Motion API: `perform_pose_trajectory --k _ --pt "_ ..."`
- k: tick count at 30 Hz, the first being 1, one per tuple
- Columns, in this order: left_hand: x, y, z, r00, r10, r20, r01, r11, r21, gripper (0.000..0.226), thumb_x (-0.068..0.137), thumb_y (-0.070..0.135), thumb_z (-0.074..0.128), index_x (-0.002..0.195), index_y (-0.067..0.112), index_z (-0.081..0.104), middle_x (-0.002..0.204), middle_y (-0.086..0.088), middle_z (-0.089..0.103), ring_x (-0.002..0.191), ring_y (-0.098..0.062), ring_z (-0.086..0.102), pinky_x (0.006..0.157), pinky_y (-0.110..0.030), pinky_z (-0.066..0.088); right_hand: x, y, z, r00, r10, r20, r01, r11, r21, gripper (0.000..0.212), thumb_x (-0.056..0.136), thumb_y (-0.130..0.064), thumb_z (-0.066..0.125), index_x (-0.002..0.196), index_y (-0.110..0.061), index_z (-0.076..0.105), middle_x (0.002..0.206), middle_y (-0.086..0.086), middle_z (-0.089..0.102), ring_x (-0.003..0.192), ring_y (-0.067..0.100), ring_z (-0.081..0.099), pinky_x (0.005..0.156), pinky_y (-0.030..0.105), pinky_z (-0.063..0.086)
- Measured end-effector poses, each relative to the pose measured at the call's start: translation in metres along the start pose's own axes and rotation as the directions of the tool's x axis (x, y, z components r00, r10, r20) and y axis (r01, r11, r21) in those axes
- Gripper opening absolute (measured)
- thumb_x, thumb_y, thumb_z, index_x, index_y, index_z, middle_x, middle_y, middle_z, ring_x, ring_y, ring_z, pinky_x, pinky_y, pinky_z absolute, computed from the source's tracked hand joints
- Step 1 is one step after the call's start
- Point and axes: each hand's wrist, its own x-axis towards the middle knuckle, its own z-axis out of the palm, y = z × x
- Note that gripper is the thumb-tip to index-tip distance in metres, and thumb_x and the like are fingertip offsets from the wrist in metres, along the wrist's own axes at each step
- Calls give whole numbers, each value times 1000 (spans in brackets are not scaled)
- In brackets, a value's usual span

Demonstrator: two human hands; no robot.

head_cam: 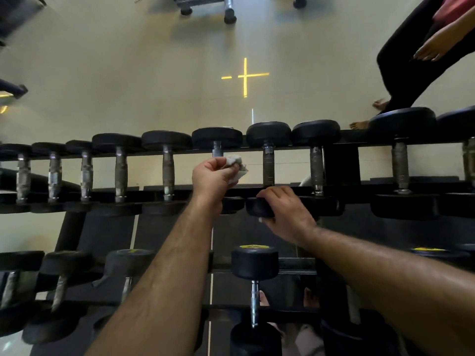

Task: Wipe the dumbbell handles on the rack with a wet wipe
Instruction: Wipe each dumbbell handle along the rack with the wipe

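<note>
A black rack (340, 165) carries a row of dumbbells with black rubber heads and worn metal handles. My left hand (213, 176) grips a crumpled white wet wipe (235, 163) around the handle (217, 151) of the dumbbell near the middle; most of that handle is hidden by the hand. My right hand (285, 214) curls over the near head (259, 207) of the neighbouring dumbbell, whose bare handle (268, 167) stands just right of the wipe.
A lower tier holds more dumbbells (254, 263), some with yellow labels. A person in black trousers (401, 73) stands barefoot behind the rack at the upper right. Equipment feet (229, 18) stand on the pale floor beyond.
</note>
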Motion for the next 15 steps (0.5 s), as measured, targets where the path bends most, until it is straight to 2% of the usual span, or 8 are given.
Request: perform_pose_trajectory --k 2,4,6,7,9,11,13,15 --pt "2 0 7 996 89 -6 -88 990 112 24 88 8 83 111 11 76 105 -6 78 98 -20 77 79 -36 66 6 14 -32 993 -90 79 105 971 -214 88 77 -72 79 141 -15 59 139 8 63 127 32 57 114 49 46" --pt "8 1 16 970 243 5 -235 932 276 20 85 8 85 103 15 78 98 -1 79 93 -14 78 82 -36 66 7 35 -64 994 62 93 -28 944 -328 124 71 -97 59 160 -12 42 162 12 46 149 33 41 127 46 28" --pt "12 3 31 906 421 35 -390 801 454 18 86 11 84 100 20 79 93 8 78 88 -4 75 82 -25 63 8 59 -81 947 296 126 -246 919 -310 156 59 -111 44 171 -10 6 179 13 5 165 31 4 135 47 8" --pt "13 6 40 866 497 63 -458 734 502 14 87 13 83 97 21 79 91 11 77 84 0 73 79 -19 61 9 64 -83 910 376 173 -327 909 -258 164 52 -115 40 170 -13 -13 178 10 -17 165 29 -12 135 49 6" --pt "21 5 59 742 646 181 -605 527 597 4 92 16 78 93 19 78 87 10 75 80 -3 71 73 -21 58 12 65 -74 855 457 243 -444 889 -112 173 42 -115 48 162 -22 -34 171 4 -39 165 29 -12 133 54 21" --pt "34 -6 76 602 713 359 -675 214 706 5 90 12 78 92 15 79 90 0 75 83 -19 69 71 -32 58 12 63 -64 860 473 194 -472 880 -53 179 35 -113 55 163 -25 -33 174 4 -33 165 32 7 130 51 29" --pt "43 -22 86 561 665 493 -650 -16 760 19 85 5 81 103 11 78 103 -7 73 91 -28 66 73 -40 61 10 61 -59 883 447 143 -441 894 -76 182 33 -113 57 165 -21 -28 176 8 -27 165 33 8 133 48 21" --pt "43 -33 85 546 581 604 -652 -157 741 36 82 0 81 117 9 74 119 -10 68 100 -31 62 81 -43 62 10 61 -60 894 432 117 -423 901 -96 184 33 -112 58 166 -17 -27 176 10 -26 165 34 5 134 48 18"
